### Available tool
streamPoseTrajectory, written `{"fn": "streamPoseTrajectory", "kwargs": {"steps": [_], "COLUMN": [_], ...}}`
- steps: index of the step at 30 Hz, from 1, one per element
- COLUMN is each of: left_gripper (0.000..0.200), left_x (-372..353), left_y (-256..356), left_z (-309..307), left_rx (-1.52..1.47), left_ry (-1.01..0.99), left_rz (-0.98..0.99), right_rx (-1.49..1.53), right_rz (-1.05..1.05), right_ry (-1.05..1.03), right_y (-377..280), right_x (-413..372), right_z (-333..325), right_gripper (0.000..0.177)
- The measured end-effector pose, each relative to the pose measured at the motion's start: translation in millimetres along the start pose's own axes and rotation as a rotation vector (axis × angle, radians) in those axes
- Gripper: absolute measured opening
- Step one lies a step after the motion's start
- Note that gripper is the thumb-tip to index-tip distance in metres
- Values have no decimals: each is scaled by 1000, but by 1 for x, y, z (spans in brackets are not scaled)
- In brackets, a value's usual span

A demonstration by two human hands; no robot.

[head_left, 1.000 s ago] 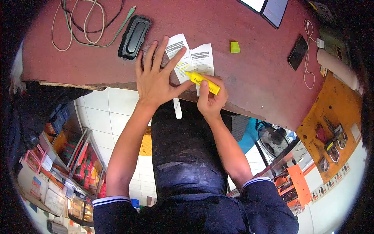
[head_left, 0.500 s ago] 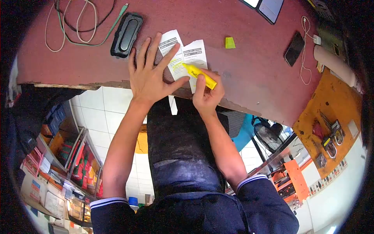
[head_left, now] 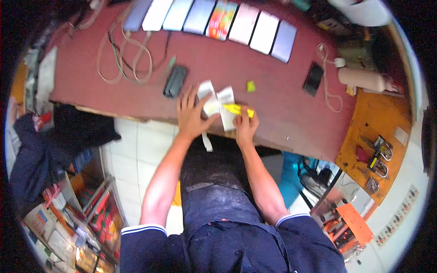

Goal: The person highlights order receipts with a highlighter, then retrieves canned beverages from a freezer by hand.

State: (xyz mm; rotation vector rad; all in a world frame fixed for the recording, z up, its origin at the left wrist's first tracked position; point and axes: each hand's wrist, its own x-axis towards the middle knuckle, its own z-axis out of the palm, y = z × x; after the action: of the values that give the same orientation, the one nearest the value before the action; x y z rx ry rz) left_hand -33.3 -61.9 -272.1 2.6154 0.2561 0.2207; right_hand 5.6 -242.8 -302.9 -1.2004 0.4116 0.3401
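Note:
Near the table's front edge lie two narrow printed paper slips, a left slip (head_left: 210, 108) and a right slip (head_left: 229, 122), side by side. My left hand (head_left: 191, 116) rests spread on the left slip's edge, fingers apart. Closed around a yellow highlighter (head_left: 236, 109), my right hand (head_left: 246, 128) holds it almost level, its tip at the right slip. Whether the tip touches the paper is too blurred to tell. The highlighter's yellow cap (head_left: 251, 86) stands apart on the table, beyond my right hand. A black oblong case (head_left: 175, 81) lies just beyond my left fingers.
Several phones (head_left: 221, 20) line the far side of the reddish table (head_left: 273, 104). Looped cables (head_left: 124, 57) lie at the left. A dark phone (head_left: 313, 78) and white cable (head_left: 334, 98) are at the right. Padlocks (head_left: 380, 157) sit on an orange-brown surface.
My view has tilted up, bringing the row of phones into sight. The highlighter has turned flatter, and its tip has shifted from the left slip towards the right one. My left hand stays spread.

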Motion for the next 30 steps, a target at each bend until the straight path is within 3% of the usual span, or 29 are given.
{"fn": "streamPoseTrajectory", "kwargs": {"steps": [4, 6, 8, 10, 15, 17, 20, 24, 26, 28, 30], "left_gripper": [32, 28, 22, 19, 25, 30, 33, 35, 36, 37, 35], "left_x": [-7, 0, 6, 19, 45, 47, 43, 57, 65, 77, 72], "left_y": [0, 15, 29, 52, 30, 36, 57, 40, 64, 66, 50], "left_z": [27, 34, 49, 35, 98, 99, 84, 112, 73, 66, 94], "left_rx": [-203, -484, -686, -847, -599, -703, -805, -742, -807, -699, -593], "left_ry": [-6, 31, 136, 101, -21, -333, -282, -155, -393, -351, -117], "left_rz": [-140, -339, -399, -502, -521, -551, -547, -326, -623, -619, -535], "right_rx": [258, 334, 356, 349, 373, 410, 489, 328, 182, 160, -314], "right_rz": [163, 242, 316, 271, 370, 387, 475, 420, 231, 240, -116], "right_ry": [-104, -154, -105, -120, -170, -269, -287, -280, -235, -301, -338], "right_y": [-26, -22, -29, -22, -22, -16, -18, -37, -38, -34, -26], "right_x": [6, 13, 15, 21, 36, 40, 48, 57, 57, 75, 77], "right_z": [10, 2, 3, 2, -5, -21, -34, -17, -8, -7, -9], "right_gripper": [13, 14, 14, 14, 17, 25, 27, 20, 15, 11, 11]}}
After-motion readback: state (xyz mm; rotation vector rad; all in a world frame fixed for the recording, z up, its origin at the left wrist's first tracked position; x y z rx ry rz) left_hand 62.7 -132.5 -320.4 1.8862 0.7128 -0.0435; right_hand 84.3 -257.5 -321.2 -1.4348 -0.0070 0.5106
